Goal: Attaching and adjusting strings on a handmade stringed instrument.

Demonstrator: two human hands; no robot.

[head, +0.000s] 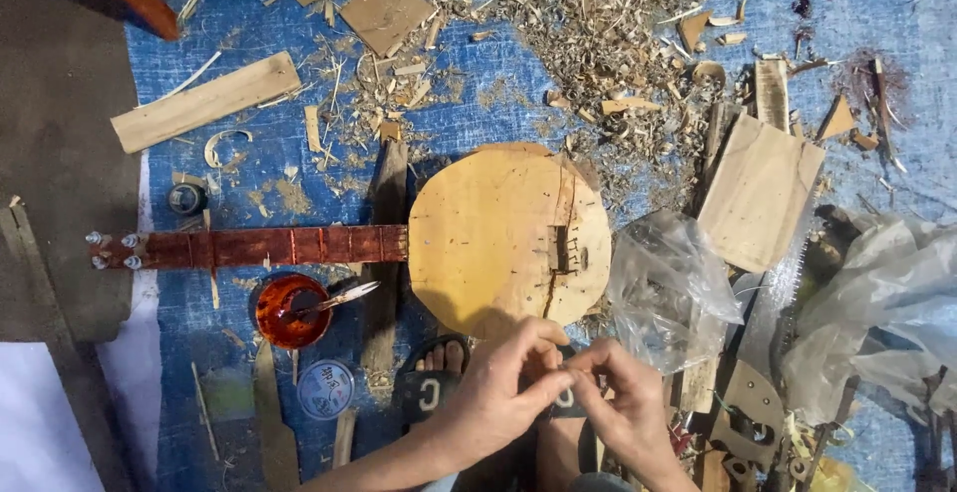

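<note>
My left hand (503,382) and my right hand (623,402) meet at the bottom centre, fingertips pinched together on a small dark piece (561,384) that I cannot make out clearly. Just beyond them lies a handmade string instrument with a round pale wooden body (498,238) and a dark red-stained neck (269,246) ending in metal tuning pegs (110,250). A small bridge (560,249) sits on the body. My sandalled foot (439,367) shows under my left hand.
A bowl of red-brown stain (292,310) with a brush in it stands below the neck, a round tin lid (326,389) beside it. Wood shavings (598,13), planks (204,101) (760,191), a clear plastic bag (668,288) and a handsaw (773,313) lie on the blue tarp.
</note>
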